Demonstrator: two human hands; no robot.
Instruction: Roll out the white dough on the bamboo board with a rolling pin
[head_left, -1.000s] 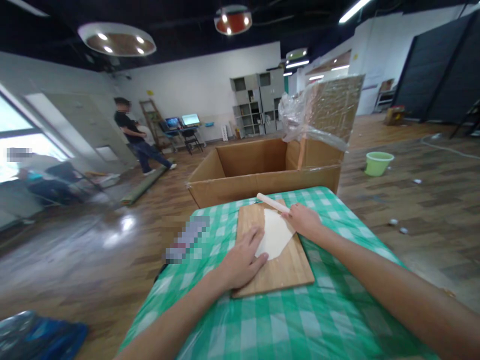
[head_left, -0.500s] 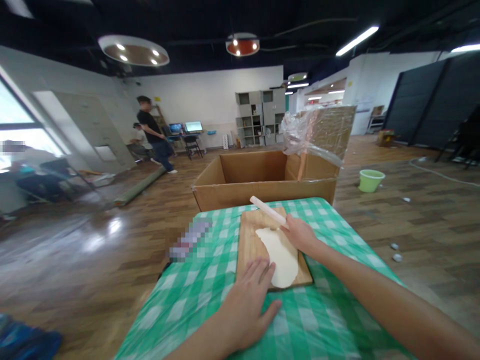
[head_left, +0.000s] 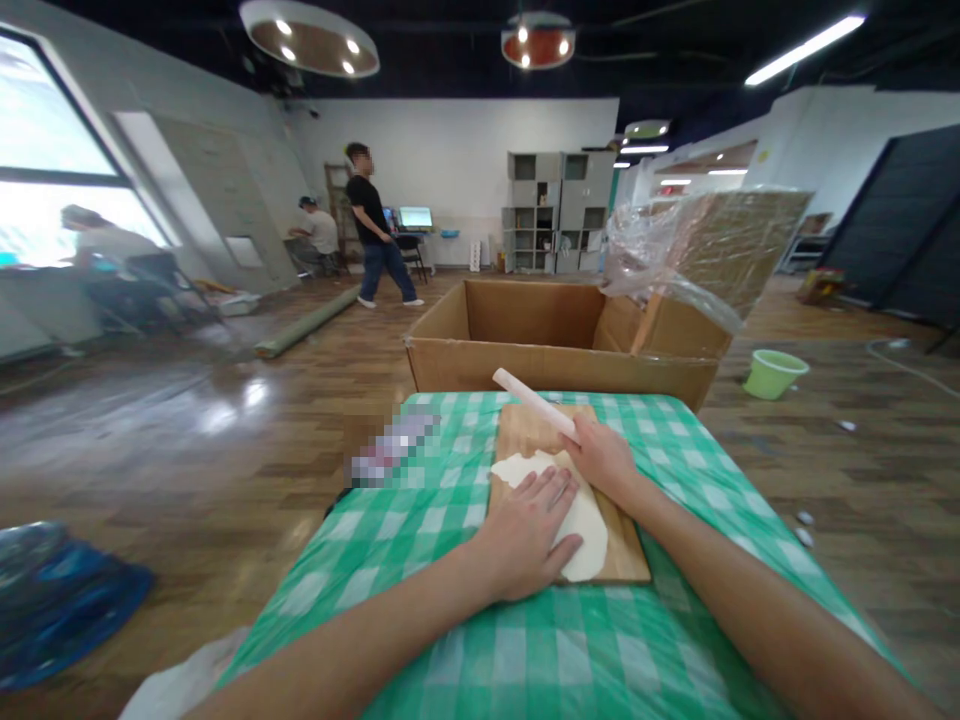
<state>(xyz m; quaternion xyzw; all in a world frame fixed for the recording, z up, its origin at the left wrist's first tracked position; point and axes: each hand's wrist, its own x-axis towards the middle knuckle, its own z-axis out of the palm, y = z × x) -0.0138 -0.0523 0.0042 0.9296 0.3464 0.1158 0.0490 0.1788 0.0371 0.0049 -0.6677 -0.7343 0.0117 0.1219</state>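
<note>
A flat sheet of white dough (head_left: 589, 528) lies on a wooden cutting board (head_left: 529, 432) on a table with a green checked cloth (head_left: 442, 520). My left hand (head_left: 529, 535) lies flat on the dough and board, fingers stretched out. My right hand (head_left: 604, 458) is closed round the near end of a white rolling pin (head_left: 532, 400), which slants up and away over the board's far edge.
A large open cardboard box (head_left: 559, 345) with plastic wrap on one flap stands just beyond the table. A green bucket (head_left: 775, 372) sits on the wooden floor at right. A person (head_left: 375, 235) walks at the back left; others sit nearby. A blue bag (head_left: 60, 600) lies at left.
My left hand has moved forward from the cloth onto the dough. The dough has shifted on the board. The person at the back walked to the right; my view has turned slightly.
</note>
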